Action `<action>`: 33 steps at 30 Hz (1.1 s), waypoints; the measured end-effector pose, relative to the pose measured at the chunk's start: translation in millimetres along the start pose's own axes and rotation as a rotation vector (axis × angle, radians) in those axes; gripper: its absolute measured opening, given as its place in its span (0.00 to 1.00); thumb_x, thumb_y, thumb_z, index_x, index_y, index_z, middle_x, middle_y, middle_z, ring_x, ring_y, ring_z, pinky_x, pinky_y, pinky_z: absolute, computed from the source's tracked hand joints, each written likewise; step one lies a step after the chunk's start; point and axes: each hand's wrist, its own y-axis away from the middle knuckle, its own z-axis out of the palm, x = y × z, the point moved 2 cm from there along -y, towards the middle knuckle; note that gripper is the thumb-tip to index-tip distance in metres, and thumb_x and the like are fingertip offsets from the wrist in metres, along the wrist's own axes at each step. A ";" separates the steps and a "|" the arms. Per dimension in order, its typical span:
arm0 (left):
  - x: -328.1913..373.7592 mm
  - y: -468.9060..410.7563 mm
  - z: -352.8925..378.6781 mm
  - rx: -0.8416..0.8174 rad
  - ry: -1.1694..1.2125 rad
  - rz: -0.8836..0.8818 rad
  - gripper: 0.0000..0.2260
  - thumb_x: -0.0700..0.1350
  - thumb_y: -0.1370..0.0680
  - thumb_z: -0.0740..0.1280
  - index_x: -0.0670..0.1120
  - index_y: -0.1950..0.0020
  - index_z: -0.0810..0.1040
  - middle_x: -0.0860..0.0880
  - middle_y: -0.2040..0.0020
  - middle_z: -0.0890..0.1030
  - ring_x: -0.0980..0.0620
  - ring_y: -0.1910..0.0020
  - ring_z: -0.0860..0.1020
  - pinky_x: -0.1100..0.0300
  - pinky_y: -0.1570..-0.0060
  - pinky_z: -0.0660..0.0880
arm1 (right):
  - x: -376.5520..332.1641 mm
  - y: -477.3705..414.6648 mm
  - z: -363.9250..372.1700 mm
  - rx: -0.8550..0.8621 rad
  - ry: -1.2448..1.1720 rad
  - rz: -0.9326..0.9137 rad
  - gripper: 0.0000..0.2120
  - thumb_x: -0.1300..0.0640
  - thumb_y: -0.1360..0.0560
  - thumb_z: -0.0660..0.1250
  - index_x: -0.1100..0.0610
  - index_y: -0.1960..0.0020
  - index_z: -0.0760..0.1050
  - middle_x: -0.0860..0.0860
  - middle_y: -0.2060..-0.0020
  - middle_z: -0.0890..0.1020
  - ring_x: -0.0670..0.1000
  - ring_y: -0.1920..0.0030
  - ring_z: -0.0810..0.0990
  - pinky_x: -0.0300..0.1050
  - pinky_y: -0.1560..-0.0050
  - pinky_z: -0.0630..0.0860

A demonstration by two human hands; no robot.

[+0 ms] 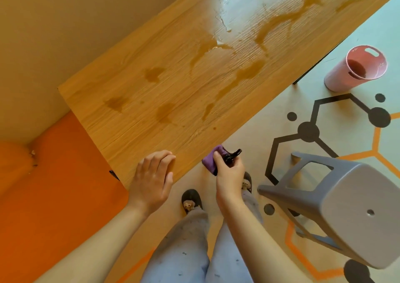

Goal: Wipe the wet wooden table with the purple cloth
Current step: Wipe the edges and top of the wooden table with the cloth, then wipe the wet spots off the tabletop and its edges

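Wiping judged not yet begun. Table (134,118) carried puddles (249,70) across its middle and far end, none smeared. Left hand (151,176) lay flat, fingers straight, on the table's near edge. Right hand (229,170) gripped the bunched purple cloth (211,160) and a small black object (232,154), just off that edge.

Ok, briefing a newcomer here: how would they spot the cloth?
Find the long wooden table with wet patches. Off its near edge, the right hand grips a bunched cloth. It is deep purple, unlike the grey stool nearby.
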 end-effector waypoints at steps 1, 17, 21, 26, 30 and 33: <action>1.1 -0.6 -0.4 0.004 -0.008 0.001 0.17 0.48 0.24 0.57 0.44 0.37 0.70 0.47 0.38 0.70 0.46 0.39 0.68 0.53 0.43 0.65 | 9.6 9.7 3.6 -0.047 0.039 0.026 0.06 0.60 0.24 0.67 0.53 0.49 0.74 0.50 0.55 0.81 0.45 0.54 0.80 0.28 0.64 0.74; 105.9 13.8 -22.5 0.260 1.240 -1.060 0.14 0.53 0.22 0.66 0.49 0.39 0.75 0.51 0.43 0.81 0.58 0.42 0.77 0.65 0.44 0.72 | -55.8 4.7 -4.8 -0.572 0.272 -0.021 0.04 0.65 0.27 0.69 0.61 0.54 0.73 0.53 0.62 0.80 0.43 0.63 0.79 0.33 0.63 0.74; 147.6 13.7 -13.6 0.420 1.740 -1.229 0.20 0.50 0.27 0.64 0.41 0.39 0.77 0.41 0.43 0.82 0.46 0.43 0.79 0.47 0.37 0.69 | -48.0 13.7 -4.2 -0.701 0.356 -0.036 0.09 0.67 0.29 0.70 0.59 0.60 0.69 0.51 0.67 0.77 0.45 0.64 0.76 0.35 0.62 0.73; 155.1 15.1 1.2 0.731 1.909 -1.353 0.11 0.36 0.21 0.61 0.39 0.41 0.77 0.40 0.47 0.83 0.48 0.49 0.82 0.55 0.48 0.75 | -35.4 14.0 -9.6 -0.850 0.549 -0.138 0.07 0.53 0.32 0.71 0.55 0.62 0.76 0.52 0.62 0.82 0.51 0.56 0.81 0.53 0.52 0.77; 139.3 34.1 5.6 0.921 1.771 -1.517 0.06 0.35 0.22 0.60 0.40 0.50 0.75 0.41 0.54 0.79 0.48 0.58 0.80 0.58 0.58 0.77 | -56.3 -20.5 -19.9 -0.837 0.767 -0.552 0.11 0.45 0.29 0.67 0.52 0.60 0.76 0.44 0.56 0.78 0.46 0.47 0.74 0.42 0.47 0.71; 130.2 51.6 11.2 0.861 1.538 -1.614 0.08 0.35 0.22 0.60 0.45 0.54 0.75 0.45 0.58 0.76 0.50 0.58 0.75 0.56 0.59 0.74 | -83.1 -60.5 -23.8 -0.716 0.864 -0.815 0.07 0.52 0.25 0.67 0.55 0.56 0.76 0.47 0.51 0.76 0.48 0.44 0.70 0.40 0.45 0.68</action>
